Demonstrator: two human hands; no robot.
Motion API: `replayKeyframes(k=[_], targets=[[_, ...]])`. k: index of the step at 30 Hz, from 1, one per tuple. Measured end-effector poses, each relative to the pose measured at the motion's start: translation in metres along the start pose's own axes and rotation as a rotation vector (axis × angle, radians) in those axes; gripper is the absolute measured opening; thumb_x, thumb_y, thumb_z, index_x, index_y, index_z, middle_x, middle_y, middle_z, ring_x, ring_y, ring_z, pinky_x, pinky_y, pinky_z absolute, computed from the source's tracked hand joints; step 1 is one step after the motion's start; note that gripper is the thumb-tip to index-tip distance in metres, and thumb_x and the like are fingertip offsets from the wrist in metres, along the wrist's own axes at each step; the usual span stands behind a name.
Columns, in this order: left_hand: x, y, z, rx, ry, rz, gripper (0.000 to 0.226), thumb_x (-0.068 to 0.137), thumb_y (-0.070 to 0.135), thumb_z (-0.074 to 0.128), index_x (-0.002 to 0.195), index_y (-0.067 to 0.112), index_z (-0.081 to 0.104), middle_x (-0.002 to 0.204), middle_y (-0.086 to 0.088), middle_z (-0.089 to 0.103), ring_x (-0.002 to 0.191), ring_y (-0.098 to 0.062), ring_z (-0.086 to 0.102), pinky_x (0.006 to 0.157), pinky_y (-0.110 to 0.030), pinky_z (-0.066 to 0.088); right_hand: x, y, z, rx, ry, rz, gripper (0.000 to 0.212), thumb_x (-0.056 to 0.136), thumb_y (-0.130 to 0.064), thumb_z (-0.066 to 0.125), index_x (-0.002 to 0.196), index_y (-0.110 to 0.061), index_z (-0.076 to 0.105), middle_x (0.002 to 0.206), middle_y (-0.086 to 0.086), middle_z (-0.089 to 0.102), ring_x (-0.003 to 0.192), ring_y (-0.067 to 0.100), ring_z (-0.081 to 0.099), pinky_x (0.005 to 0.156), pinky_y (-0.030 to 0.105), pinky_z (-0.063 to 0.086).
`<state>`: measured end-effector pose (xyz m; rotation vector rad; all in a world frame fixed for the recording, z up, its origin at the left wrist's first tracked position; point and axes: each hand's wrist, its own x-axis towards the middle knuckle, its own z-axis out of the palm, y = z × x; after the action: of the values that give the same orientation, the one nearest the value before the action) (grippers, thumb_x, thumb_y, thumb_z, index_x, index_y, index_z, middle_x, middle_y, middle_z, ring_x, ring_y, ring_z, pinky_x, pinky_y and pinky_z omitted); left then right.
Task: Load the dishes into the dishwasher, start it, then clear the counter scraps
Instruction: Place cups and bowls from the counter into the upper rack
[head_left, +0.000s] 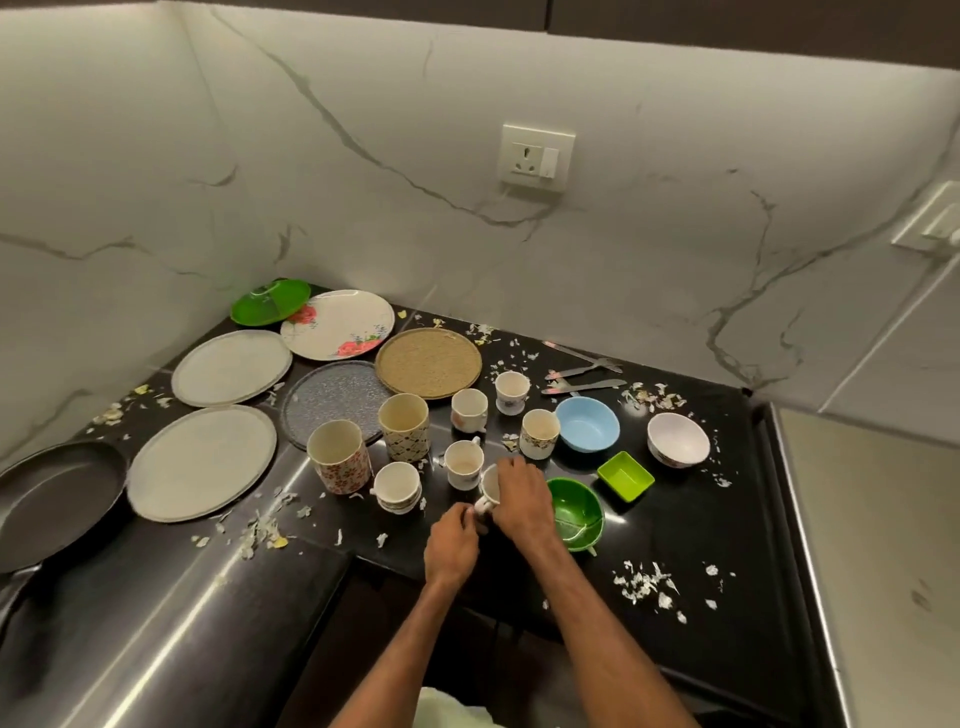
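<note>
Both hands on one white teacup (488, 488) at the front-centre of the black counter (691, 525). My left hand (453, 540) has its fingers curled in at the cup's handle, looks like a pinch on it. Right hand (521, 500) is draped over the cup's rim and right side, fingers wrapped on it, so it hides most of the cup. Can't tell if the cup base is on the counter or just off it.

Cup sits just left of the round green bowl (575, 514), touching or nearly, can't tell which. Another small cup (464, 465) is just behind it, and a stacked cup pair (397, 487) is to the left.

Rest of the load, all on the counter:
- 2 tall patterned mugs (404, 427) centre-left, 3 more small cups (539, 434) behind.
- blue bowl (588, 425), white bowl (678, 440), green square dish (626, 476) on the right.
- 2 steel plates (201, 463) on the left, then speckled plate (332, 401), woven round tray (428, 362), floral plate (337, 325), green plate (270, 302) toward the corner.
- dark pan (57, 499) at far left.
- cutlery (587, 371) at the back by the wall.

Scraps (644, 583) scattered front-right, front-left and around the cutlery.
</note>
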<state>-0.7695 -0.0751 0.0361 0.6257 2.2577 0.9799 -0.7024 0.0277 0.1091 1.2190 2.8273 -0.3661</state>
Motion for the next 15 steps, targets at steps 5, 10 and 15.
replayKeyframes(k=[5, 10, 15], targets=[[-0.004, 0.024, -0.007, -0.300, -0.079, 0.014, 0.045, 0.101, 0.050, 0.043, 0.096, 0.015, 0.070, 0.075, -0.002, 0.074, 0.047, -0.015, 0.060, 0.050, -0.031, 0.052, -0.014, 0.005, -0.013, 0.377, 0.223, 0.189, 0.075, 0.075, -0.049, 0.077, 0.136, -0.017, 0.046, 0.126, 0.004, 0.056, 0.115, 0.024, 0.055, 0.095, 0.038, 0.048], [-0.023, 0.078, -0.017, -0.707, -0.439, 0.032, 0.043, 0.100, 0.055, 0.040, 0.120, 0.026, 0.065, 0.106, -0.006, 0.074, 0.088, -0.027, 0.070, 0.069, -0.043, 0.056, -0.049, 0.022, -0.027, 1.231, 0.416, 0.372, 0.056, 0.079, -0.037, 0.081, 0.129, -0.031, 0.056, 0.120, -0.009, 0.063, 0.109, 0.011, 0.062, 0.089, 0.028, 0.052], [-0.057, 0.118, 0.018, -0.679, -0.718, 0.252, 0.038, 0.097, 0.033, 0.060, 0.133, 0.021, 0.056, 0.124, -0.003, 0.069, 0.114, -0.021, 0.065, 0.094, -0.042, 0.055, -0.110, 0.062, -0.031, 1.767, 0.531, 0.458, 0.039, 0.085, -0.031, 0.072, 0.122, -0.019, 0.066, 0.110, 0.004, 0.074, 0.098, 0.018, 0.071, 0.081, 0.031, 0.057]])
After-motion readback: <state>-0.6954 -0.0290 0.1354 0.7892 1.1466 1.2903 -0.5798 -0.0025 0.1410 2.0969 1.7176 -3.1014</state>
